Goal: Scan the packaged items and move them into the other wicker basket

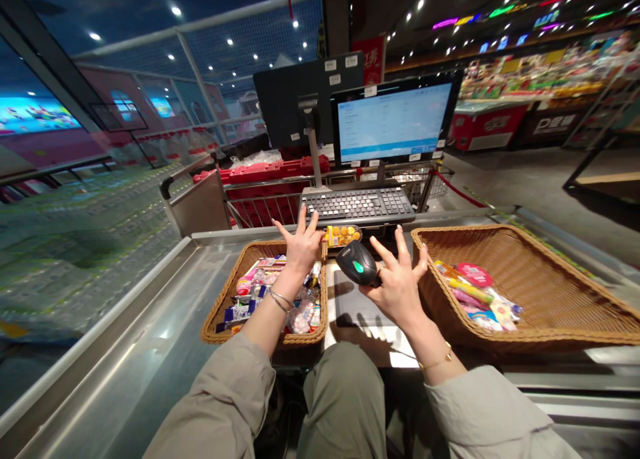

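Note:
My left hand is over the far edge of the left wicker basket, several fingers spread. Between its thumb side and the keyboard, it pinches the left end of a small clear pack of round yellow-orange pieces; the thumb itself is mostly hidden. My right hand grips a black handheld barcode scanner with a green lit patch on top, its outer fingers stretched out. The scanner's head is just below the pack. Wrapped candies and small snacks fill the left basket.
To the right, a larger wicker basket holds several packaged snacks at its left end. Ahead are a keyboard and a lit monitor. A metal counter runs along the left. Behind stands a shopping cart.

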Demonstrator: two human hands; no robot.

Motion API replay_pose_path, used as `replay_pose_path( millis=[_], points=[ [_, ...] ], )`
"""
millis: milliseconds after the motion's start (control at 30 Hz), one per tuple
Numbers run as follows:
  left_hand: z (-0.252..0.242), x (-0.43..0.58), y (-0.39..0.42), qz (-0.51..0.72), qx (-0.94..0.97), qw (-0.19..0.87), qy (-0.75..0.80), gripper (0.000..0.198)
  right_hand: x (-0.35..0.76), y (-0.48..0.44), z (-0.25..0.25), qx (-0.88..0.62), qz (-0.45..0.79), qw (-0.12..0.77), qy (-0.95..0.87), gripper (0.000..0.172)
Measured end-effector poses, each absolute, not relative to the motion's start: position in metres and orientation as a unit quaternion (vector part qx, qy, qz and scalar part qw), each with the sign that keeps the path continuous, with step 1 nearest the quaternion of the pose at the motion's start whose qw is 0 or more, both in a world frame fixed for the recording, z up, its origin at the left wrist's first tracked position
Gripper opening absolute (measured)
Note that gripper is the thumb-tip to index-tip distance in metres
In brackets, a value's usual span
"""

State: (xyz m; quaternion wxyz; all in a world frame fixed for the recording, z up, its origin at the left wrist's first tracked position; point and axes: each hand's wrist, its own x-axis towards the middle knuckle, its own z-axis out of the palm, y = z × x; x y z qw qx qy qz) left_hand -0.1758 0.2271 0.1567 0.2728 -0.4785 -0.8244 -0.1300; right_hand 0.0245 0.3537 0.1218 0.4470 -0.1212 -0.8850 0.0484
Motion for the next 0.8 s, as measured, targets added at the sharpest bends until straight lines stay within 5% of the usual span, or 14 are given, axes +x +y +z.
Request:
replay_pose_path(
  millis=[200,433,800],
  points=[
    [0.154,-0.177,0.229,-0.154,-0.487,0.307,-0.803,0.022,0.024,0.355,0.118,-0.123,0.044,0.461,-0.878,0.011],
    [0.154,-0.168,0.240,-0.167,-0.495,0.331,-0.786,0.022,0.033,0.362,0.119,-0.204,-0.004,0.460,-0.864,0.039],
    [0.166,-0.127,0.287,-0.190,-0.539,0.331,-0.751,0.020,0.080,0.400,0.128,-0.345,-0.015,0.483,-0.805,0.032]
  ],
)
